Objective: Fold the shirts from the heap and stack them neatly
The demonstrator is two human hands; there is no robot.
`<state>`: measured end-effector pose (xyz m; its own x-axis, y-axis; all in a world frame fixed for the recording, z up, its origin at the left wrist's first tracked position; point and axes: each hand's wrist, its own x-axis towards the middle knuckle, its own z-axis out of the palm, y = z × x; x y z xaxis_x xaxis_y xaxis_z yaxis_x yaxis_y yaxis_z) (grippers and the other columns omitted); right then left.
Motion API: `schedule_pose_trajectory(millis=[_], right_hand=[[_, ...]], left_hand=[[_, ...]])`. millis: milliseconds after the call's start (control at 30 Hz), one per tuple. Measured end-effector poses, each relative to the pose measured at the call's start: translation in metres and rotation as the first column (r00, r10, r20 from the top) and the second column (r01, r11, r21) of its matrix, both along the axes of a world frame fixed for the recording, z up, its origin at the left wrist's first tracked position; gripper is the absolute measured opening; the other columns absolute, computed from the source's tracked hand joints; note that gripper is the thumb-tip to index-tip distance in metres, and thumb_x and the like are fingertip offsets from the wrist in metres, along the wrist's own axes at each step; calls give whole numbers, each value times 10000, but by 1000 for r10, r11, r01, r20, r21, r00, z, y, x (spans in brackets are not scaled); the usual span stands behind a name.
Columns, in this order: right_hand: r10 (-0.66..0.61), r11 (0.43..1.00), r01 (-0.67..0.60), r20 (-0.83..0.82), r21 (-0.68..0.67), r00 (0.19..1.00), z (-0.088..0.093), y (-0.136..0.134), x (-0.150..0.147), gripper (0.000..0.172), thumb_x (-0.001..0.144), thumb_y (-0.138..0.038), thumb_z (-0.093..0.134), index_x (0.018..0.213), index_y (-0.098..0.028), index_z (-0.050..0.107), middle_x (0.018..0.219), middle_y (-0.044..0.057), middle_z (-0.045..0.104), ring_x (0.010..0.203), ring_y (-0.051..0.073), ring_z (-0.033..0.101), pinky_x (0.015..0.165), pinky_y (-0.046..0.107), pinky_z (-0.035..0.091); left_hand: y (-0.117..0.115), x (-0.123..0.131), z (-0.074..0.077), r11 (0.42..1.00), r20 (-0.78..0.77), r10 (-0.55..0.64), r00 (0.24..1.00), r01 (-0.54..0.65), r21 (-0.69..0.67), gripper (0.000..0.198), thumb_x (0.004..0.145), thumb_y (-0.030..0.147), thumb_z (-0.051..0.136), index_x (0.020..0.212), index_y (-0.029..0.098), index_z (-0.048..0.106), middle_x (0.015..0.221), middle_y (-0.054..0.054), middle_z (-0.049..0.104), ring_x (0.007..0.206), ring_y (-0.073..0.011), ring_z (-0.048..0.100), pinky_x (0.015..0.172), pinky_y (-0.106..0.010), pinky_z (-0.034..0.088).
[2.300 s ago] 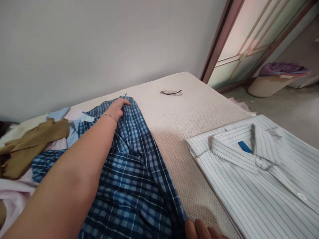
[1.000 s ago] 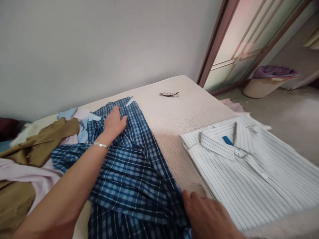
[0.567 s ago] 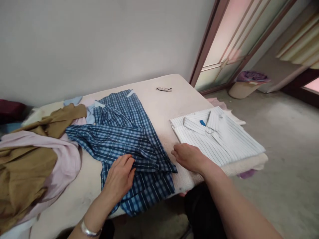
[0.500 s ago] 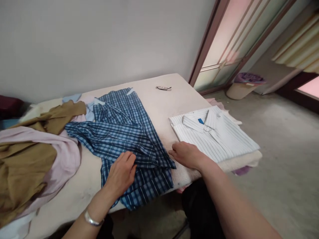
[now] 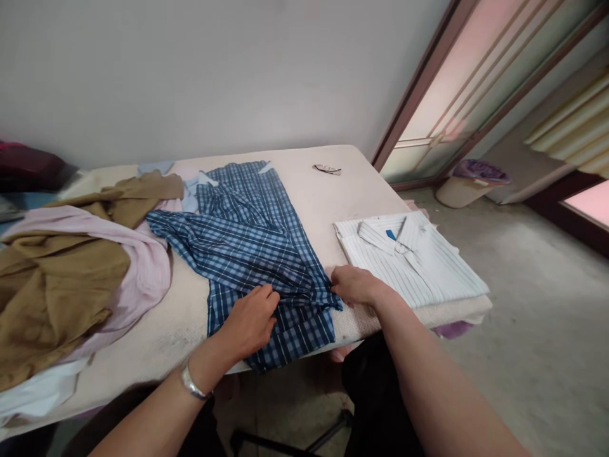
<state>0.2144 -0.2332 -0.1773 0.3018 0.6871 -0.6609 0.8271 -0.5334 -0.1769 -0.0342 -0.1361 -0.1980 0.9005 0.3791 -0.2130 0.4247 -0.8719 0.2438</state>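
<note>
A blue plaid shirt (image 5: 247,247) lies partly folded on the padded table, one sleeve-like part stretched out to the left. My left hand (image 5: 254,319) is closed at the folded layer's near edge, fingers curled on the plaid cloth. At the right-hand corner of that layer, my right hand (image 5: 356,284) pinches the cloth between thumb and fingers. Just beyond my right hand rests a folded white striped shirt (image 5: 413,260), its collar up and a blue label inside.
Brown garments (image 5: 66,273) and a pink garment (image 5: 150,266) are heaped on the left. Glasses (image 5: 327,169) lie near the back of the pale table cover (image 5: 323,203). A lined bin (image 5: 471,184) stands on the floor to the right, by the glass door (image 5: 442,120).
My right hand has closed on the corner of the plaid shirt, and the cloth there is bunched more. My left hand stays at the near edge. The view has shifted slightly.
</note>
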Motion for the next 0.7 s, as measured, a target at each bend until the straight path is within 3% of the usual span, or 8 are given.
schedule_pose_trajectory(millis=[67, 133, 267, 333, 467, 700], right_hand=[[-7, 999, 6, 16, 34, 1000, -4, 3, 3, 235, 866, -193, 521, 945, -129, 733, 803, 126, 733, 864, 235, 692, 738, 301, 451], [-49, 988, 35, 93, 150, 994, -10, 12, 3, 362, 979, -323, 416, 1009, -129, 719, 929, 156, 739, 946, 253, 687, 789, 323, 457], [-234, 927, 146, 230, 345, 944, -25, 40, -5, 628, 1030, -573, 237, 1130, -124, 664, 1120, 200, 699, 1050, 285, 665, 856, 358, 460], [-265, 915, 163, 244, 370, 933, -32, 52, -10, 585, 1035, -551, 259, 1160, -124, 638, 1112, 196, 697, 1057, 283, 666, 866, 351, 460], [-260, 909, 141, 268, 393, 928, -40, 57, -15, 445, 1053, -406, 271, 1151, -141, 615, 1062, 175, 710, 1012, 287, 688, 829, 350, 472], [-212, 921, 61, 361, 386, 908, -43, 53, -34, 448, 1054, -392, 240, 1119, -120, 590, 985, 188, 713, 949, 291, 706, 795, 357, 486]], left_hand=[[-2, 2, 2, 1000, 22, 18, 1000, -18, 3, 118, 871, 157, 582, 958, 213, 525, 1058, -70, 565, 1001, -259, 567, 777, -385, 519], [-6, 5, 3, 999, 77, 43, 996, -45, 24, 95, 900, 147, 526, 967, 214, 527, 1044, -77, 568, 981, -259, 567, 771, -390, 524], [-14, 9, -3, 996, 228, -7, 974, -15, 93, 206, 878, 77, 491, 1041, 194, 538, 1264, -132, 524, 1164, -284, 502, 967, -442, 489], [-17, 9, -10, 995, 244, -34, 969, 9, 103, 266, 845, 44, 504, 1071, 181, 536, 1360, -150, 471, 1238, -299, 461, 1030, -457, 459], [-22, 6, -21, 998, 193, -28, 981, 16, 64, 298, 813, 5, 493, 1052, 180, 531, 1329, -144, 485, 1220, -294, 481, 1006, -445, 481], [-26, 5, -23, 998, 202, -28, 979, 17, 56, 344, 787, -11, 485, 1068, 184, 524, 1355, -142, 469, 1273, -293, 455, 1042, -435, 465]])
